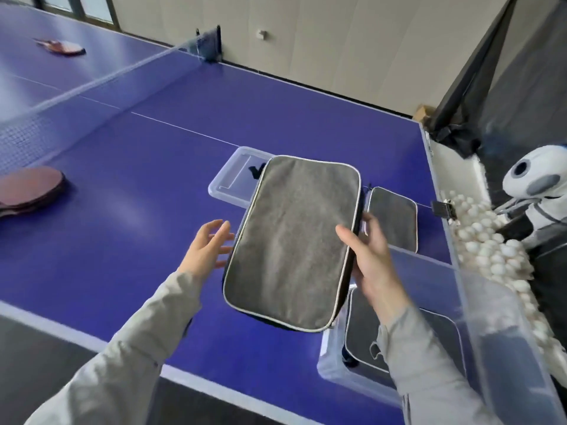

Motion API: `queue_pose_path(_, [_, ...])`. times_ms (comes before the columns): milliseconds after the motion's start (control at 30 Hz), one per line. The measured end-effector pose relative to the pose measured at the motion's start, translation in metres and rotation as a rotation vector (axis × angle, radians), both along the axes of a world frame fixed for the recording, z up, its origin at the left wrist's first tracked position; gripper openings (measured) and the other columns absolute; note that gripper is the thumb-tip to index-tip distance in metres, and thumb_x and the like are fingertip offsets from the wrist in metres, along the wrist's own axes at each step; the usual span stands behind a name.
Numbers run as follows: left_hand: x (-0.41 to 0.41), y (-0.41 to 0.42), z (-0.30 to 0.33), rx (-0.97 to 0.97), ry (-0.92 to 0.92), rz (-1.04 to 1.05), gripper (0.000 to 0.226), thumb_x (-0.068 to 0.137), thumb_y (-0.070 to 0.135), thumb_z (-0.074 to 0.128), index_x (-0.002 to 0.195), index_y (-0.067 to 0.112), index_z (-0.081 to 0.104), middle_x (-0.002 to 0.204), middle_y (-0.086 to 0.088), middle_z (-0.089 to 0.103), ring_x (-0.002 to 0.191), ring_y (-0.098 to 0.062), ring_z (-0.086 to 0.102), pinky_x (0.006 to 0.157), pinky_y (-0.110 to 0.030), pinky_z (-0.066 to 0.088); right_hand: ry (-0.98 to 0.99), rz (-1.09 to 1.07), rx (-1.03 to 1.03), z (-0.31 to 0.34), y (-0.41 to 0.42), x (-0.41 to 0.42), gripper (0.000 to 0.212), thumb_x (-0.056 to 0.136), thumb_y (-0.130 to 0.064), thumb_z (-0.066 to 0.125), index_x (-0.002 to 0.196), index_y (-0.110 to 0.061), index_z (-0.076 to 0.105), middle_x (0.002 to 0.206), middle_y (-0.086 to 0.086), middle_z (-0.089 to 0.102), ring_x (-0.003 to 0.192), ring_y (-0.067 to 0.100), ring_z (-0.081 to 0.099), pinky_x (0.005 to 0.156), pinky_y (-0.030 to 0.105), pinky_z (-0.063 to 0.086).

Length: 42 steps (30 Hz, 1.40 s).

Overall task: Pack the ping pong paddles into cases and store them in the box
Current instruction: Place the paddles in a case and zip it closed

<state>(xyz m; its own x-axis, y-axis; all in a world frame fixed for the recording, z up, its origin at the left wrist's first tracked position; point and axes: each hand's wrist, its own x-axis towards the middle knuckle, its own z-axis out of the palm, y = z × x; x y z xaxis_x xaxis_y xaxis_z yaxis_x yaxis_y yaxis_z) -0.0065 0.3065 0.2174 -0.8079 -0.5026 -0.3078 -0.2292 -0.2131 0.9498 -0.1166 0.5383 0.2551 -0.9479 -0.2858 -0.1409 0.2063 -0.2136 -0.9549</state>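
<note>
My right hand [371,262] grips the right edge of a grey paddle case [294,237] with white piping, held flat above the blue table. My left hand [208,246] hovers with fingers spread just beside the case's left edge, not touching it. Below the right hand stands a clear plastic box [478,305], with another grey case [362,338] lying inside it. A third grey case [395,216] rests on the table behind the box. Stacked red paddles [27,188] lie at the left edge. Another red paddle [64,46] lies far beyond the net.
The clear box lid [228,176] lies on the table behind the held case. The net [92,84] crosses the table at upper left. Right of the table, a ball machine [534,185] stands by a tray of several white balls [487,240].
</note>
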Motion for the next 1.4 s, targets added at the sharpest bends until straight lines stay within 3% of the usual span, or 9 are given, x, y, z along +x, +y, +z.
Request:
queue_pose_path(133, [0.059,-0.042,0.003,0.051,-0.046,-0.055,0.046,0.079,0.056,0.063,0.118,0.031,0.056,0.101,0.006,0.072,0.088,-0.013,0.070,0.074,-0.029,0.054,-0.041,0.231,0.012,-0.017,-0.055,0.063,0.043,0.086,-0.007,0.065,0.123,-0.020,0.049,0.100,0.006,0.074,0.087,0.020,0.070,0.070,0.030,0.057])
queue_pose_path(233, [0.090,-0.064,0.002,0.002,-0.010,0.024,0.027,0.078,0.043,0.073,0.102,0.033,0.064,0.092,0.005,0.075,0.077,-0.012,0.072,0.057,-0.021,0.055,-0.039,0.308,0.052,-0.028,-0.084,0.093,0.045,0.085,-0.009,0.066,0.124,-0.024,0.048,0.107,0.008,0.072,0.097,0.022,0.068,0.078,0.034,0.056])
queue_pose_path(333, [0.115,-0.083,-0.001,-0.061,0.065,0.066,0.025,0.078,0.031,0.076,0.100,0.032,0.064,0.088,0.007,0.075,0.076,-0.010,0.072,0.057,-0.019,0.054,0.031,0.339,0.214,-0.039,-0.104,0.109,0.044,0.086,-0.013,0.068,0.122,-0.028,0.048,0.108,0.004,0.071,0.101,0.019,0.067,0.091,0.042,0.053])
queue_pose_path(467, [0.132,-0.108,-0.005,-0.206,0.084,0.068,0.028,0.078,0.024,0.077,0.099,0.032,0.061,0.085,0.005,0.074,0.075,-0.012,0.070,0.062,-0.022,0.055,0.261,0.280,0.501,-0.042,-0.137,0.113,0.052,0.081,-0.021,0.074,0.119,-0.042,0.043,0.114,-0.007,0.058,0.102,0.010,0.059,0.081,0.016,0.049])
queue_pose_path(633, [0.129,-0.151,-0.007,-0.397,-0.021,0.084,0.031,0.077,0.031,0.077,0.100,0.036,0.056,0.085,0.003,0.072,0.079,-0.019,0.069,0.076,-0.040,0.056,0.612,0.193,0.607,-0.022,-0.190,0.092,0.042,0.085,-0.028,0.070,0.123,-0.029,0.054,0.112,-0.012,0.052,0.105,0.009,0.053,0.091,0.022,0.041])
queue_pose_path(733, [0.114,-0.180,-0.004,-0.490,-0.033,0.064,0.033,0.076,0.031,0.077,0.098,0.040,0.054,0.081,0.010,0.070,0.075,-0.012,0.067,0.073,-0.034,0.055,0.750,0.187,0.598,-0.002,-0.231,0.073,0.025,0.087,-0.030,0.066,0.112,-0.029,0.064,0.102,-0.018,0.049,0.103,0.010,0.053,0.089,0.009,0.036])
queue_pose_path(833, [0.093,-0.207,-0.001,-0.602,-0.073,-0.006,0.037,0.074,0.036,0.078,0.096,0.047,0.050,0.080,0.022,0.066,0.072,0.001,0.062,0.070,-0.024,0.049,0.761,0.232,0.587,0.019,-0.276,0.048,0.017,0.088,-0.031,0.065,0.103,-0.026,0.069,0.093,-0.007,0.054,0.091,0.008,0.054,0.078,0.003,0.035])
queue_pose_path(1200, [0.032,-0.274,0.002,-0.875,-0.182,-0.399,0.044,0.074,0.051,0.072,0.105,0.050,0.041,0.082,0.026,0.061,0.081,-0.010,0.061,0.078,-0.035,0.051,0.613,0.729,0.783,0.049,-0.342,-0.025,0.005,0.086,-0.033,0.067,0.084,-0.028,0.068,0.075,-0.007,0.050,0.062,0.000,0.045,0.064,0.010,0.038])
queue_pose_path(1400, [0.005,-0.292,-0.007,-0.806,-0.139,-0.481,0.040,0.074,0.048,0.074,0.103,0.047,0.046,0.084,0.020,0.065,0.082,-0.011,0.062,0.081,-0.033,0.050,0.570,0.512,0.776,0.038,-0.344,-0.037,0.012,0.081,-0.016,0.063,0.073,-0.025,0.065,0.066,-0.008,0.064,0.062,0.005,0.055,0.066,0.024,0.048])
